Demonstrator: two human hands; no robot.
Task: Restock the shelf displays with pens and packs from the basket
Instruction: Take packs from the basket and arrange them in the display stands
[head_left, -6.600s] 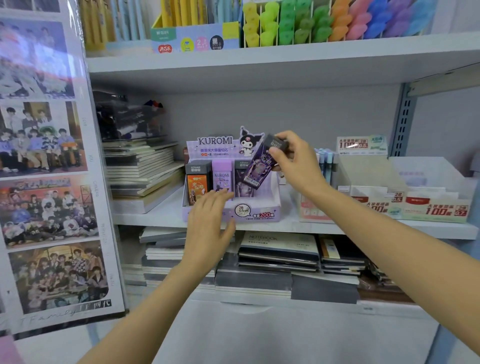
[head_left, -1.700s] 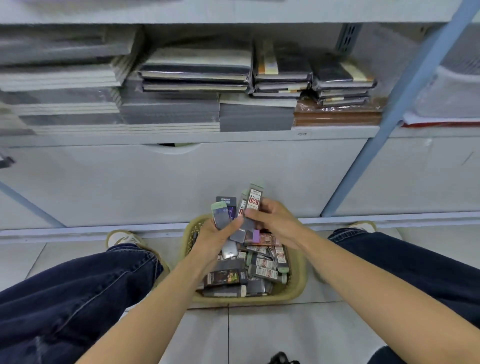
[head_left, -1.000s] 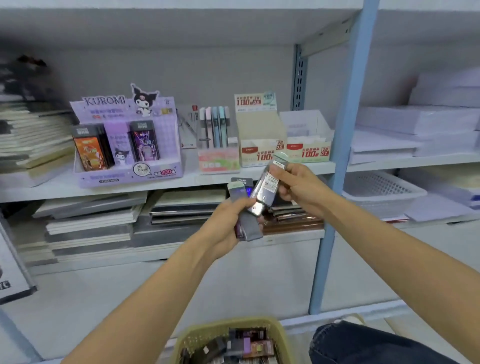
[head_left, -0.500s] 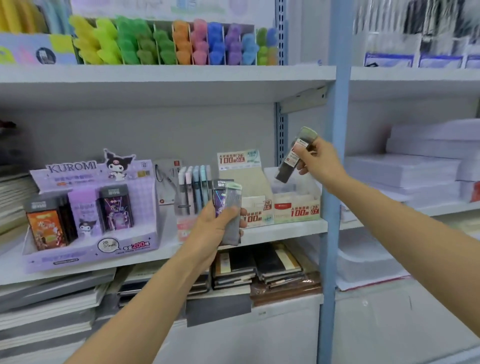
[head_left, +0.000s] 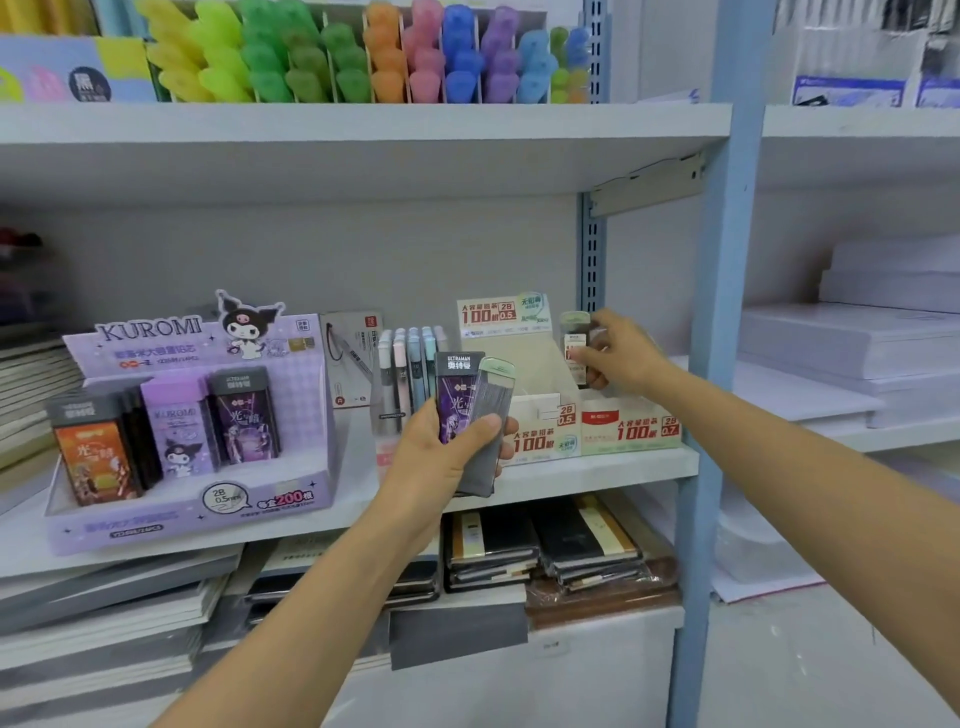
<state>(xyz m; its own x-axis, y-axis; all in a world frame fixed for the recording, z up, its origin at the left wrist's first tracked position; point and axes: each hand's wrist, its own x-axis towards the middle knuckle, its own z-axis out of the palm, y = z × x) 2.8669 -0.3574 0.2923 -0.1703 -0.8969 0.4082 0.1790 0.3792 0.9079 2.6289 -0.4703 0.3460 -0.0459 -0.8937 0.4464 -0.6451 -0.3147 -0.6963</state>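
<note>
My left hand (head_left: 439, 457) grips two flat lead packs in front of the middle shelf: a dark purple Ultraman pack (head_left: 457, 395) and a grey pack with a green cap (head_left: 491, 415). My right hand (head_left: 618, 356) pinches a small green-capped pack (head_left: 574, 340) over the white display box labelled 0.7 (head_left: 628, 426). Beside it stands the taller display box labelled 0.5 (head_left: 519, 364). The purple Kuromi display (head_left: 197, 499) on the left holds three rows of packs. The basket is out of view.
A pen holder (head_left: 410, 374) with pastel pens stands between the Kuromi display and the 0.5 box. Coloured highlighters (head_left: 363, 57) line the upper shelf. Notebooks (head_left: 540, 551) are stacked on the lower shelf. A blue upright post (head_left: 717, 364) stands right of the boxes.
My right hand has lowered its pack from up near the post down to the 0.7 box. My left hand has kept hold of its two packs.
</note>
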